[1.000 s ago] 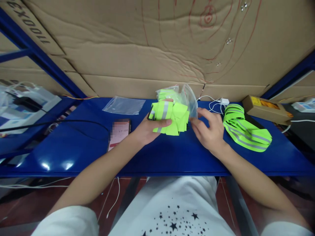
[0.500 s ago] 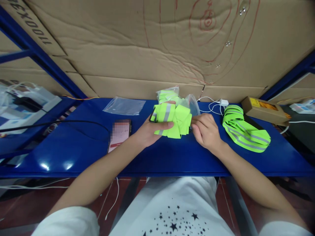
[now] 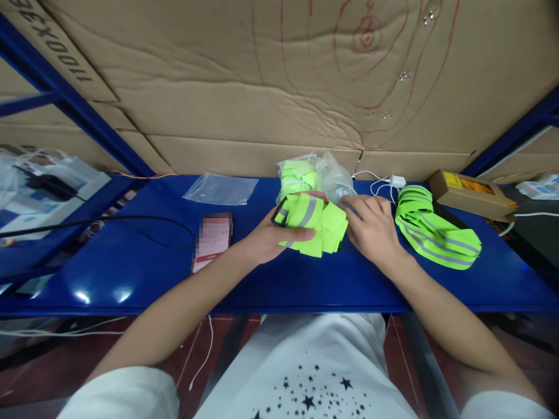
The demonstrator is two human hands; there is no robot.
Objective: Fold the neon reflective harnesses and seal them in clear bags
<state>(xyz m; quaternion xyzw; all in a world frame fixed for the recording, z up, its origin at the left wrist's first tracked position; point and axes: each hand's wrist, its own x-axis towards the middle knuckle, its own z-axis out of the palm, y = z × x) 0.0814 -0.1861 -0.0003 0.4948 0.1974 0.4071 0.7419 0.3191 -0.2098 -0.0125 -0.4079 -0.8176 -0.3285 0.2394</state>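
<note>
My left hand (image 3: 271,237) is closed around a folded bundle of neon yellow-green reflective strap (image 3: 321,224) with silver stripes, its thumb lying across the front. A bit of black edging shows at the bundle's left end. Just to the right, my right hand (image 3: 373,227) is palm down with its fingers stretched forward, near the bundle's right edge; whether the fingertips touch it I cannot tell. Behind the bundle lie a clear bag holding more neon strap (image 3: 298,176) and a crumpled clear plastic bag (image 3: 336,177).
On the right of the blue table (image 3: 279,291) lies a looped neon reflective strap (image 3: 441,233), beside a brown box (image 3: 471,195). A white charger (image 3: 396,182) with cable sits behind. To the left are a flat clear bag (image 3: 221,189) and a phone (image 3: 212,241). Cardboard (image 3: 209,105) stands behind.
The bundle in my left hand has come slightly lower and to the right, tilting. My right hand has gone from curled fingers at the bundle's edge to fingers stretched forward.
</note>
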